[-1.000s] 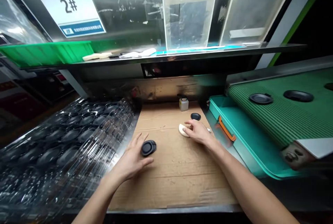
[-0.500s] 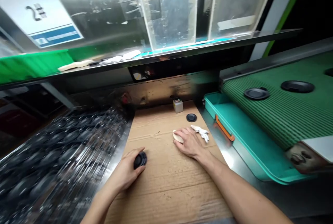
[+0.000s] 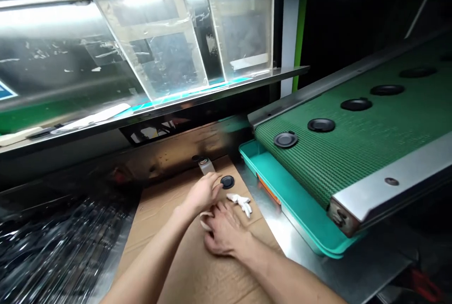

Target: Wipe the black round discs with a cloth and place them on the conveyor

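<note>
My left hand (image 3: 203, 193) reaches across the cardboard (image 3: 155, 219), fingers apart, close to the left edge of a small black disc (image 3: 227, 182). A gap seems to remain between fingertips and disc. My right hand (image 3: 224, 231) lies low on the cardboard with fingers curled over a pale pad (image 3: 205, 222); only the pad's left edge shows. Just right of the hands lies a crumpled white glove or cloth (image 3: 241, 203). Behind my left fingers stands a small squarish bottle (image 3: 206, 166), partly covered by them.
A green conveyor belt (image 3: 339, 153) at the right carries several black discs, including one (image 3: 286, 139) near its end. Below it sits a teal tray (image 3: 303, 231) with an orange clip (image 3: 268, 188). Clear plastic packaging (image 3: 67, 247) fills the left. A metal ledge (image 3: 212, 91) crosses behind.
My left hand has left the black round piece at the left edge and swung right, toward the disc by the bottle. The view has turned right. My right hand stays on the pale pad.
</note>
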{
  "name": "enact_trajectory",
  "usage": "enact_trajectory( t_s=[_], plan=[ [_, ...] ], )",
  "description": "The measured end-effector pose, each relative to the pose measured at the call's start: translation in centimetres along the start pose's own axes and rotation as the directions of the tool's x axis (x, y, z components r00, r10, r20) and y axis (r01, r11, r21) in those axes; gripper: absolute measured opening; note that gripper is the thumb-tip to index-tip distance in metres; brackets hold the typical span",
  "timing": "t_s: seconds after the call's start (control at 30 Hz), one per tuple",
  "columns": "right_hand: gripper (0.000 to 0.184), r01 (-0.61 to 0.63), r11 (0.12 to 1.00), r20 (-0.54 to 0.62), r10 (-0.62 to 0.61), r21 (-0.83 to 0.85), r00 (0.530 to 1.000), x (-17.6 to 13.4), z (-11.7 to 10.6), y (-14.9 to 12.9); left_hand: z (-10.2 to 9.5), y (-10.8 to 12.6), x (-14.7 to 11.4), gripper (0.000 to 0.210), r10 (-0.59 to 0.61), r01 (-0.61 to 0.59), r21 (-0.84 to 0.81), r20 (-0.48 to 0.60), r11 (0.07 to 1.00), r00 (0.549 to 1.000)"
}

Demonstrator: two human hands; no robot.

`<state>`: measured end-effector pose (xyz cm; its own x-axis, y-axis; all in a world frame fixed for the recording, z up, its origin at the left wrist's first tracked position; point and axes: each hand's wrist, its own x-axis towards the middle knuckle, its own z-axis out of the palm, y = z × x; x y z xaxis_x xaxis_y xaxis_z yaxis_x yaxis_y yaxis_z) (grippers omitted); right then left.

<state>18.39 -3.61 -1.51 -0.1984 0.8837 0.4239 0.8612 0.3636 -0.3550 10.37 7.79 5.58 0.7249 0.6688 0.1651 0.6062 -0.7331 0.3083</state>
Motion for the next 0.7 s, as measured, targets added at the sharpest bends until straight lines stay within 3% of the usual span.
enact_trajectory(
  t_s=[0.1, 0.23, 0.33, 0.4, 0.47, 0.5, 0.57, 0.63, 0.7],
  plan=[
    [0.031, -0.018, 0.999, -0.002, 0.018, -0.029, 1.0, 0.0, 0.0, 0.1, 2.7, 0.3, 5.5, 0.057, -0.01, 0.01, 0.001, 0.112, 1.0, 0.994],
    [0.033, -0.011, 0.999, -0.009, 0.01, -0.044, 1.0, 0.3, 0.4, 0.4, 3.9, -0.6, 6.8, 0.04, -0.032, 0.036, -0.024, 0.164, 0.999, 0.986],
    [0.027, -0.019, 0.999, -0.031, 0.018, -0.033, 0.999, 0.5, 0.5, 0.6, 3.0, -1.8, 4.5, 0.045, -0.134, 0.139, -0.051, 0.089, 0.989, 0.987],
    [0.021, -0.045, 0.999, -0.051, 0.044, -0.01, 0.998, 0.5, 0.5, 0.6, 2.5, -2.8, 1.8, 0.049, -0.323, 0.292, -0.245, -0.1, 0.925, 0.941],
    [0.018, -0.098, 0.995, -0.093, 0.1, 0.03, 0.991, 0.5, 0.4, 0.7, 2.6, -3.5, -1.4, 0.052, -0.582, 0.349, -0.597, -0.252, 0.723, 0.773],
    [0.019, -0.129, 0.99, -0.119, 0.135, 0.053, 0.984, 0.6, 0.4, 0.7, 2.9, -3.7, -3.1, 0.053, -0.686, 0.312, -0.748, -0.253, 0.586, 0.682],
    [0.022, -0.179, 0.98, -0.152, 0.19, 0.086, 0.97, 0.5, 0.3, 0.8, 3.9, -3.9, -6.3, 0.054, -0.791, 0.229, -0.894, -0.191, 0.385, 0.581],
    [0.023, -0.178, 0.981, -0.132, 0.188, 0.083, 0.973, 0.4, 0.3, 0.8, 4.9, -3.7, -8.5, 0.051, -0.799, 0.242, -0.905, -0.153, 0.349, 0.581],
    [0.022, -0.16, 0.985, -0.097, 0.165, 0.063, 0.981, 0.3, 0.3, 0.8, 5.3, -3.5, -9.5, 0.046, -0.734, 0.335, -0.824, -0.138, 0.458, 0.665]
  ],
)
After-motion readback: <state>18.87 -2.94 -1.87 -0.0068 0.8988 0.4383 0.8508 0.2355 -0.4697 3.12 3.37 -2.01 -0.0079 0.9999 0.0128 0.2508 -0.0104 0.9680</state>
